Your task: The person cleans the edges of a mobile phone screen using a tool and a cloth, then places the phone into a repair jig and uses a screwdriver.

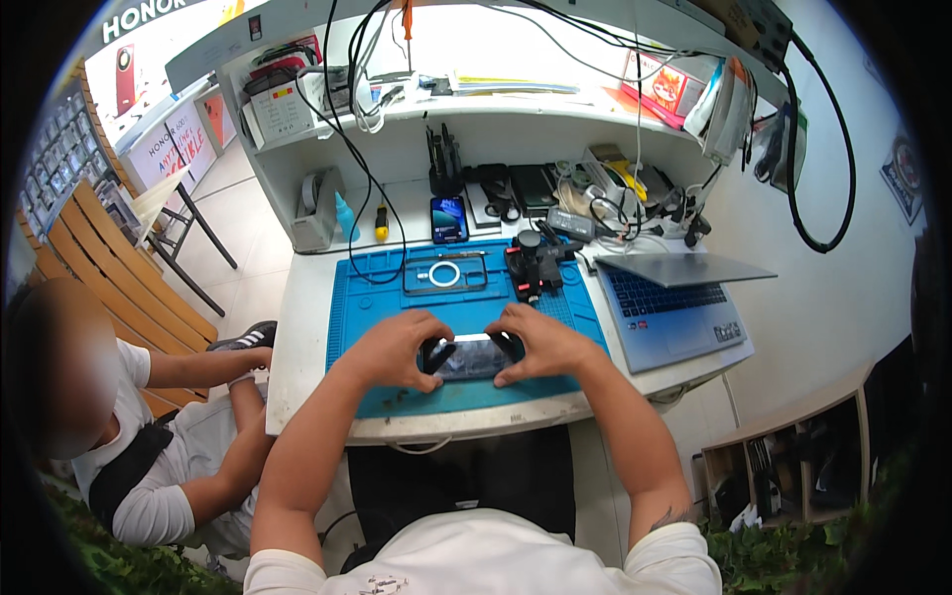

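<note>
Sideways between my two hands is a smartphone [472,360] with a dark, shiny face, just over the front part of a blue repair mat [382,401]. My left hand [402,347] grips its left end, thumb at the near edge and fingers at the far edge. At the other end my right hand [533,345] pinches it in the same way. Beyond the hands, a clear phone case with a white ring [445,275] lies on the mat. Right of the case stands a black clamp-like device [536,263] with red parts.
A half-closed laptop [674,307] stands at the right. Behind the mat are another phone [449,219], a yellow screwdriver [382,223], a blue bottle [345,216] and tangled cables [605,210]. Black cables [347,139] hang over the desk. A person [188,426] sits at the left.
</note>
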Demonstrator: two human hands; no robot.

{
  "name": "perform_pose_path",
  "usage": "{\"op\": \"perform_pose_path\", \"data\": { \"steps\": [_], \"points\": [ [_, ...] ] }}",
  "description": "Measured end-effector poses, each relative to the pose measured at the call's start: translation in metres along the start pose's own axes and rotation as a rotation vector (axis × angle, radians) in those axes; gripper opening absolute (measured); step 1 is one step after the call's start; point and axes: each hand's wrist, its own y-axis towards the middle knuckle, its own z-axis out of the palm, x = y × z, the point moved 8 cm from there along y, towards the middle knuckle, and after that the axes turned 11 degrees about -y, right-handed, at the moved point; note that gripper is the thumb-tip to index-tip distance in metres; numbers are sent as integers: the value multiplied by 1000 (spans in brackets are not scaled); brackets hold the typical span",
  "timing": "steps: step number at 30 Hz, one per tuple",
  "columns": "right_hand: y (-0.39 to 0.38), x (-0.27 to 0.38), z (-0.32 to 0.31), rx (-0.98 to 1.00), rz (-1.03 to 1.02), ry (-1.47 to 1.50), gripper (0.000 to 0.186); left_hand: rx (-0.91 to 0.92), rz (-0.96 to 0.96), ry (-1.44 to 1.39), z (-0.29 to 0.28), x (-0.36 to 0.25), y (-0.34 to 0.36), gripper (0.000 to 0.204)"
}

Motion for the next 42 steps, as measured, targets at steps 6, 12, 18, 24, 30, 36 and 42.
{"op": "perform_pose_path", "data": {
  "steps": [6,12,18,24,30,36,42],
  "points": [
    [-24,-4,14,-185,11,70,93,-122,-63,-149,-35,22,17,60],
    [-34,-11,12,-311,37,149,90,-403,-128,-298,-88,57,62,35],
    [-34,-9,9,-295,15,147,85,-428,-123,-235,-86,65,86,32],
    [-32,-13,11,-289,8,166,82,-122,-45,-174,-50,31,51,50],
    [-23,-2,-1,-217,-11,59,77,67,-17,6,-14,3,-2,75],
    [1,10,-12,106,197,-29,72,93,-162,-26,-2,0,-11,84],
    [18,20,-16,225,225,-184,73,103,-142,41,-2,-5,0,85]
  ]
}}
